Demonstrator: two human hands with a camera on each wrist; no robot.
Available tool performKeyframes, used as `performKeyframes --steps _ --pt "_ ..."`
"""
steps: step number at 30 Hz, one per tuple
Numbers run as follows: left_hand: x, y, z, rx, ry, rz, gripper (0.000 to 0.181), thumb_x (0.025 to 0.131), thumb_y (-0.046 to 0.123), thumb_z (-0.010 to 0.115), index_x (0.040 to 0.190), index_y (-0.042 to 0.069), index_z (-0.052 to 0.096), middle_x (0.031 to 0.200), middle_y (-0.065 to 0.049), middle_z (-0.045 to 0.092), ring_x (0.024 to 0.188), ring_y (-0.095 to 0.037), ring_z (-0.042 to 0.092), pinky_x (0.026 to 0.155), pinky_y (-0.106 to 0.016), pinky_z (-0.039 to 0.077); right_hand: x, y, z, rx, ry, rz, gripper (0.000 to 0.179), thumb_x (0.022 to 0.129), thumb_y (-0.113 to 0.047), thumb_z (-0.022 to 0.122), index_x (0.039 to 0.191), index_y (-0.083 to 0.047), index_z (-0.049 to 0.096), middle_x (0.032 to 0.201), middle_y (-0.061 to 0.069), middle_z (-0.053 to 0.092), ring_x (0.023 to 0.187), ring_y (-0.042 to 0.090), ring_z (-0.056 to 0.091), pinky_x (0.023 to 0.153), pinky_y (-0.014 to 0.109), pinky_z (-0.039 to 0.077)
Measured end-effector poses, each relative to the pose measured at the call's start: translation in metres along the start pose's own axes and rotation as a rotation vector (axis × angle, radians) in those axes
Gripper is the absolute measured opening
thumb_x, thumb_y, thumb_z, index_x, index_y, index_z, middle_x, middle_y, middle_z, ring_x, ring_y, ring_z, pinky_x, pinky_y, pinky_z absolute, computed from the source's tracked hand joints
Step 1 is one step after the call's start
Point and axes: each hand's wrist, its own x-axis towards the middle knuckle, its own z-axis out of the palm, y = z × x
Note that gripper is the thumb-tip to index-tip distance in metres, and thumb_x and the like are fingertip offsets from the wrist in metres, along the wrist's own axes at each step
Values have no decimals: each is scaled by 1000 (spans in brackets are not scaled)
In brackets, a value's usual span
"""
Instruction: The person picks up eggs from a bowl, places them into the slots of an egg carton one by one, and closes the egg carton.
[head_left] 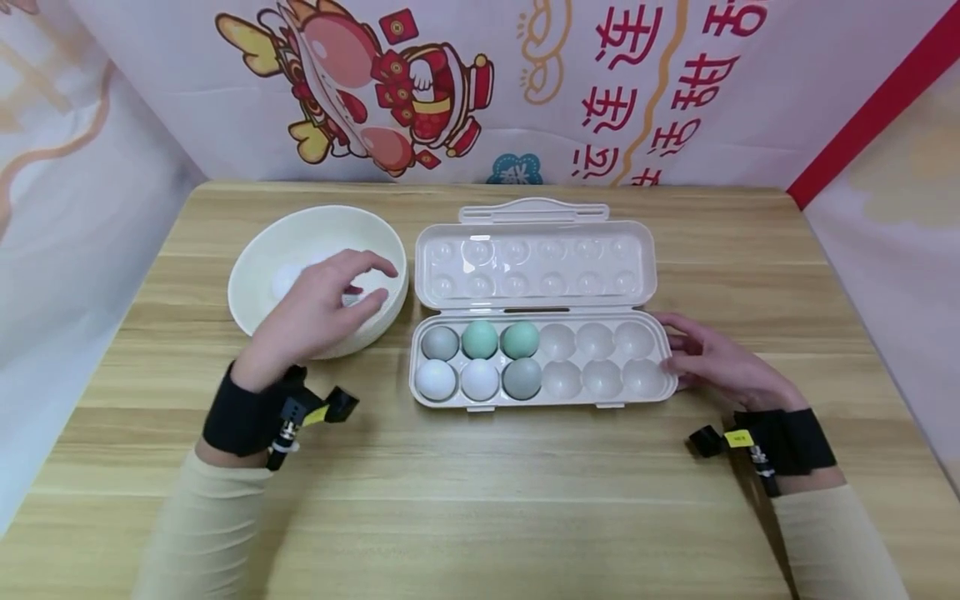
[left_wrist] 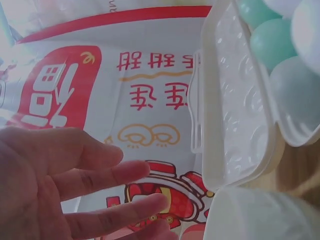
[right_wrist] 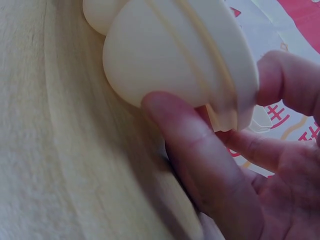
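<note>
My left hand [head_left: 318, 300] hovers over the cream bowl [head_left: 247, 287], fingers spread and relaxed with nothing between them. Inside the bowl, partly hidden by the hand, lies at least one white egg [head_left: 286, 280]. To its right an off-white plastic egg box [head_left: 562, 379] stands with its lid open. Its left half carries two green eggs [head_left: 480, 339], two grey eggs [head_left: 522, 378] and two white eggs [head_left: 436, 379]; the cups on the right hold nothing. At the box's right end my right hand [head_left: 716, 367] grips the edge, with the thumb [right_wrist: 187, 150] against a rounded cup.
Both stand on a wood-grain table [head_left: 525, 500]. The egg box's lid [head_left: 536, 262] leans back toward a printed cloth backdrop [head_left: 570, 50] behind the table. More cloth hangs at the left and right sides.
</note>
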Motion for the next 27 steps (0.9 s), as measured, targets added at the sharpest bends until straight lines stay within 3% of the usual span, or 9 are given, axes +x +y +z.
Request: performKeyframes --steps 7,13,19,27 --pt "7 -22 -29 -34 -194 -93 27 90 10 54 117 11 58 122 -15 57 113 -32 47 92 -57 42 0 -1 0 22 -1 -6 68 87 -9 59 144 -12 22 127 23 44 95 24 59 73 37 55" --pt "15 -43 -41 -36 -328 -100 31 90 11 55 121 10 57 120 -19 58 108 -32 52 88 -54 44 -2 -1 1 20 -2 -11 68 87 -10 60 143 -11 22 127 23 42 96 23 59 73 37 55" --pt "29 -54 -54 -7 -410 -123 32 89 9 55 121 8 56 119 -21 58 110 -32 49 91 -55 40 -3 -1 1 26 -1 -13 68 87 -10 60 144 -11 22 128 24 41 97 23 58 73 36 55" --pt "51 -70 -71 25 -523 -202 42 92 18 53 128 0 44 128 -31 47 115 -45 44 92 -61 38 -3 -3 2 38 0 1 71 86 -11 61 144 -11 21 133 27 36 100 24 56 74 36 55"
